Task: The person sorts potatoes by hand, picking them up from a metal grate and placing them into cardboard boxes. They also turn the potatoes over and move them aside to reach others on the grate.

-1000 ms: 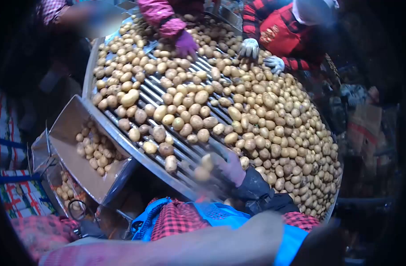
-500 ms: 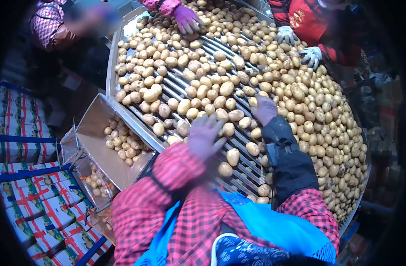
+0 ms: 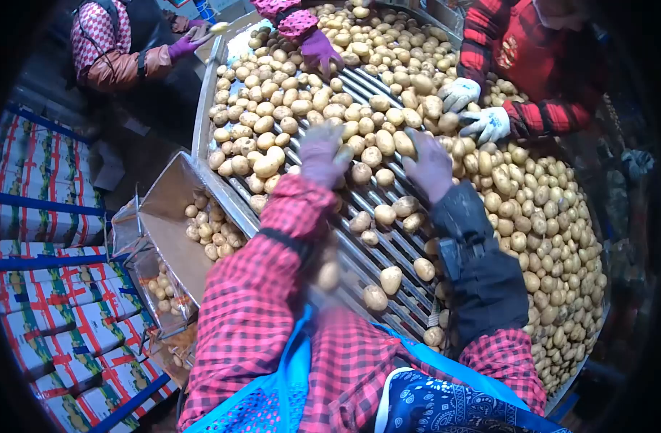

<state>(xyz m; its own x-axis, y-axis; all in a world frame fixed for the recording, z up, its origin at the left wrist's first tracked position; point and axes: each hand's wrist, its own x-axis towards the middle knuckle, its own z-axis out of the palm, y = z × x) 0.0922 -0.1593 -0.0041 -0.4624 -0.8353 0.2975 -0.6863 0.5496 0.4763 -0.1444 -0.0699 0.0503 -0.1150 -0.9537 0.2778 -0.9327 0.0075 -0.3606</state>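
My left hand [image 3: 322, 155] and right hand [image 3: 428, 166], part-curled, any hold unclear, flank potatoes [image 3: 371, 156] on slatted table [image 3: 234, 206]; left nearer table's left edge.

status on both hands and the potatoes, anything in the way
Left hand and right hand at potatoes on rollers. Grips unclear. Possible crowding: co-worker's white-gloved hand near the right hand.
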